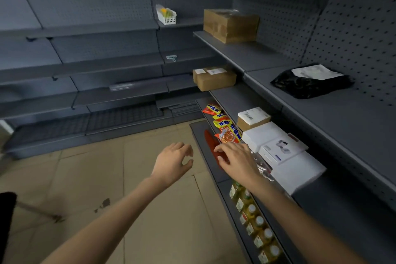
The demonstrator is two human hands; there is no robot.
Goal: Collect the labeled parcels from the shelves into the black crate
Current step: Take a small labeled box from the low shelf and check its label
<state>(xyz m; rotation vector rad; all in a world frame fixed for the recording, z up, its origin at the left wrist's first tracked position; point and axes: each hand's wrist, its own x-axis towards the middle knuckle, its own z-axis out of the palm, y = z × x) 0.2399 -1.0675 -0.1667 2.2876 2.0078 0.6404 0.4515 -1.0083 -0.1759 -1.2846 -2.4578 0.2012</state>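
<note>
In the head view, a person is reaching both hands toward grey shelves on the right, the left hand [174,162] hanging over the floor with fingers loosely curled and holding nothing, the right hand [234,159] spreading its fingers, also empty, just beside a white parcel [285,152] at the near end of a middle shelf [240,96]. The parcel is looking flat, stiff and probably light, best gripped by its long edges with both hands; the crate is lying out of view.
</note>
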